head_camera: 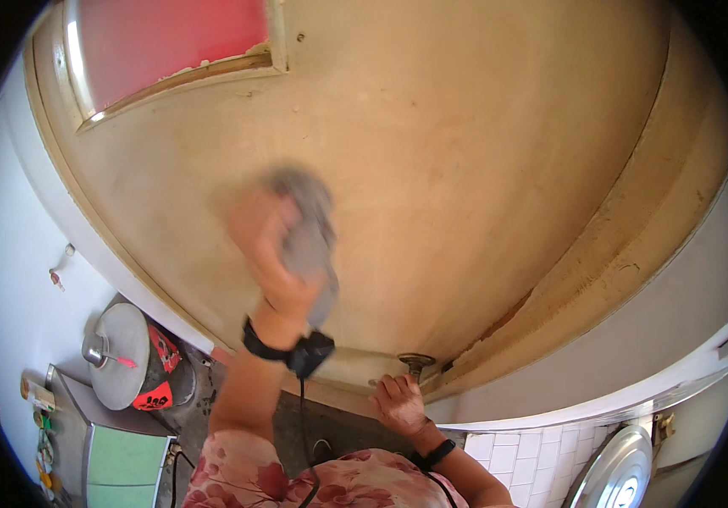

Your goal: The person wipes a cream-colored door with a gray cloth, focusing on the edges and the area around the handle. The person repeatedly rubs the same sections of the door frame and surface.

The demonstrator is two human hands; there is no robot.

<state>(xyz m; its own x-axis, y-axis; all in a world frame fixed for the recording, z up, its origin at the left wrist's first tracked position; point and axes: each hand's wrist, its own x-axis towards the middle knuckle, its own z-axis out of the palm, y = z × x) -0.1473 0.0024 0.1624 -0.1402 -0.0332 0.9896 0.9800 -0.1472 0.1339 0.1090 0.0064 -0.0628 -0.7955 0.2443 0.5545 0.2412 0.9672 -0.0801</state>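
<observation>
A yellowish wooden door (453,178) fills most of the head view, marked by stains and chips. My left hand (259,235), blurred, has its fingers around a grey cloth (310,241) against the door's face. A black strap with a small dark device (310,352) is on that wrist, and a cable runs down from it. Lower right, my right hand (399,403) is closed around a metal door knob (416,360) near the door's edge. The right wrist also wears a black band (438,454).
A pink pane (173,44) in a chipped frame is set in the door at upper left. Below left stand a large vat (119,355) with a round lid and ladle, and a green-fronted cabinet (125,457). A shiny round metal lid (618,473) is at lower right, near white tiles (516,451).
</observation>
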